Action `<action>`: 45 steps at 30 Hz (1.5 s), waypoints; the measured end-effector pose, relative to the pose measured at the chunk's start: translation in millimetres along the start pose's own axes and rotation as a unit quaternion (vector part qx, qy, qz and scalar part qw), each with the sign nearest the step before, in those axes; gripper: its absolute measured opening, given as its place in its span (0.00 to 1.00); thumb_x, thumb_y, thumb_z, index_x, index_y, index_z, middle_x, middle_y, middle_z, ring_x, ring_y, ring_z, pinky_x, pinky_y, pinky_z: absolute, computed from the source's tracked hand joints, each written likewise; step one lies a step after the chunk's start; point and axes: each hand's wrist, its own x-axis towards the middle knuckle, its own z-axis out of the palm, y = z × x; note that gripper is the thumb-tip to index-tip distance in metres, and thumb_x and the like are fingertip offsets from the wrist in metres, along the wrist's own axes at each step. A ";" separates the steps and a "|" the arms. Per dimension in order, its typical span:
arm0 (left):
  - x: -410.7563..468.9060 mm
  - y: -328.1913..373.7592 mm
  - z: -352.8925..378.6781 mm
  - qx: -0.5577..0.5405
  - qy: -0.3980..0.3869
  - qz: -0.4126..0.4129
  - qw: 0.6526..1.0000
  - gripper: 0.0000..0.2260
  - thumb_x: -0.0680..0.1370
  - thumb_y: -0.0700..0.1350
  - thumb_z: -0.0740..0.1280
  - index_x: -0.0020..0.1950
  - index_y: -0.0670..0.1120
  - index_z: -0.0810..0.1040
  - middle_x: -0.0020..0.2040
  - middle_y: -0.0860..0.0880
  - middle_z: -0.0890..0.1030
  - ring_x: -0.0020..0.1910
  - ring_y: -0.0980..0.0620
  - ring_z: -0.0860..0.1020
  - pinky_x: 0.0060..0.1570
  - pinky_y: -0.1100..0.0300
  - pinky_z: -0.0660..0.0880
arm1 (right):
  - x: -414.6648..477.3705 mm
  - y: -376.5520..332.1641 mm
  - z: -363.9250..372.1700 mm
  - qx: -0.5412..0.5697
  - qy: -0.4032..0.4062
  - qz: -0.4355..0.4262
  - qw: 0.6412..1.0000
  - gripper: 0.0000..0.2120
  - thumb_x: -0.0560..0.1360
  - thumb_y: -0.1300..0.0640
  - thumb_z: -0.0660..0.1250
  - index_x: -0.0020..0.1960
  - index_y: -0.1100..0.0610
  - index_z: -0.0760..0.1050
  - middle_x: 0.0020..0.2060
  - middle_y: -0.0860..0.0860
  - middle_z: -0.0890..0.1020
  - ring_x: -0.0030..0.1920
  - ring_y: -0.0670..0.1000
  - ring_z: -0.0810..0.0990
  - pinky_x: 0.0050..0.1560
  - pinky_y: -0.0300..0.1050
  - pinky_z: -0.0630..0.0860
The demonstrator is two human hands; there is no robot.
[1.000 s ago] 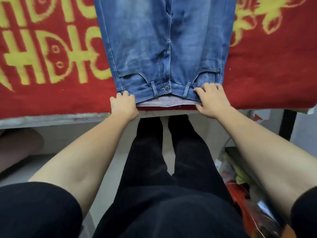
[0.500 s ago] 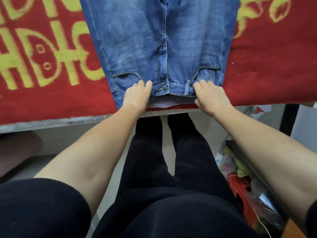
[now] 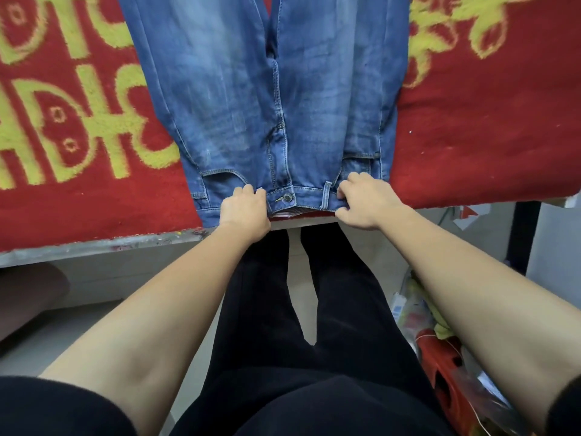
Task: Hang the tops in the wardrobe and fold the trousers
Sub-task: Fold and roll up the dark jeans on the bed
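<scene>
**Both hands close in on the waistband**

The left hand (image 3: 244,214) has its fingers curled over the waistband (image 3: 309,196) just left of the button (image 3: 287,197). The right hand (image 3: 366,204) pinches the same band beside a belt loop (image 3: 327,195), thumb tucked at the lower edge. Both are clamped on denim, neither lying flat.

A second ago the left hand sat out at the band's far left corner. It has since slid inward to the button, while the right has stayed near its pocket and tightened its hold. The two now bracket the fly closely, and less of the striped lining (image 3: 287,213) peeks out below the band. To my eye she is squaring up the top before a fold, so the trouser half of the job is only starting; no tops are in sight.

The jeans (image 3: 251,105) lie front up, legs running away from her, on the rug (image 3: 487,136), with the waistband at the table edge (image 3: 94,247). They are mid-blue denim, faded pale down the thighs, with tan stitching and a metal button. It looks limp enough to crease easily. The rug is deep red shaggy pile with yellow-green motifs, likely to grip the cloth rather than let it slide.
</scene>
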 end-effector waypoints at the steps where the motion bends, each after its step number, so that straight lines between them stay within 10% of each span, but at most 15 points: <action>1: 2.6 1.1 -4.0 0.001 0.026 0.000 1.000 0.13 0.77 0.46 0.63 0.59 0.43 0.72 0.58 0.42 0.74 0.59 0.41 0.71 0.51 0.49 0.71 | 2.6 3.5 -7.2 0.050 0.008 0.016 0.999 0.14 0.74 0.48 0.63 0.56 0.52 0.78 0.56 0.54 0.77 0.60 0.58 0.75 0.57 0.52 0.73; 4: 12.4 8.9 -13.4 -0.029 0.153 0.038 0.987 0.09 0.74 0.44 0.64 0.51 0.41 0.73 0.51 0.41 0.75 0.52 0.39 0.73 0.45 0.48 0.69 | 9.5 19.2 -25.6 0.182 0.168 0.090 0.965 0.10 0.77 0.50 0.61 0.52 0.53 0.78 0.53 0.56 0.77 0.55 0.61 0.78 0.53 0.54 0.74; 10: 38.1 62.6 -31.3 -0.131 0.268 0.179 0.938 0.08 0.71 0.38 0.62 0.48 0.40 0.77 0.47 0.41 0.75 0.43 0.39 0.74 0.33 0.47 0.73 | 49.8 59.7 -66.9 0.397 0.387 0.269 0.787 0.23 0.78 0.42 0.63 0.65 0.56 0.70 0.60 0.54 0.74 0.58 0.54 0.76 0.57 0.44 0.66; 17: 51.5 122.8 -43.0 -0.166 0.088 0.104 0.977 0.17 0.75 0.44 0.62 0.62 0.41 0.71 0.61 0.44 0.68 0.61 0.43 0.67 0.54 0.46 0.72 | 80.7 117.6 -72.1 0.317 0.307 0.220 0.870 0.20 0.82 0.46 0.59 0.40 0.59 0.74 0.42 0.61 0.78 0.47 0.61 0.75 0.49 0.52 0.67; 22: 52.9 134.6 -43.0 -0.137 0.145 0.062 0.978 0.16 0.77 0.53 0.63 0.56 0.42 0.71 0.57 0.44 0.71 0.58 0.43 0.69 0.49 0.47 0.73 | 89.9 110.6 -62.1 0.349 0.318 0.235 0.850 0.17 0.84 0.50 0.55 0.50 0.60 0.77 0.54 0.61 0.82 0.56 0.62 0.77 0.53 0.50 0.65; 28: 64.8 189.2 -47.7 -0.094 0.153 0.065 0.982 0.28 0.74 0.70 0.61 0.51 0.46 0.80 0.53 0.48 0.78 0.56 0.45 0.72 0.50 0.51 0.69 | 82.7 132.0 -59.4 0.427 0.308 0.194 0.828 0.10 0.77 0.46 0.60 0.52 0.48 0.77 0.43 0.47 0.81 0.49 0.59 0.83 0.55 0.60 0.78; 34: 76.1 203.8 -54.7 -0.153 0.091 0.042 0.983 0.07 0.70 0.50 0.71 0.44 0.49 0.78 0.46 0.47 0.81 0.50 0.45 0.77 0.41 0.57 0.68 | 77.4 139.9 -67.5 0.428 0.289 0.180 0.837 0.13 0.76 0.45 0.60 0.53 0.51 0.78 0.40 0.46 0.80 0.52 0.60 0.82 0.57 0.59 0.78; 39: 60.4 142.8 -68.8 -0.495 -0.069 0.092 0.861 0.06 0.68 0.40 0.74 0.33 0.45 0.79 0.29 0.49 0.76 0.28 0.55 0.72 0.31 0.62 0.72 | 63.9 114.4 -84.5 0.568 0.256 0.159 0.766 0.09 0.79 0.55 0.62 0.44 0.53 0.80 0.36 0.46 0.81 0.32 0.44 0.77 0.33 0.41 0.74; 45: 15.1 14.3 -61.5 -0.659 -0.118 0.042 0.742 0.04 0.74 0.39 0.73 0.43 0.47 0.80 0.40 0.51 0.80 0.39 0.58 0.77 0.42 0.63 0.74 | 76.7 -0.6 -143.3 0.541 0.269 0.000 0.796 0.07 0.78 0.65 0.59 0.48 0.54 0.73 0.26 0.45 0.71 0.23 0.41 0.70 0.28 0.40 0.70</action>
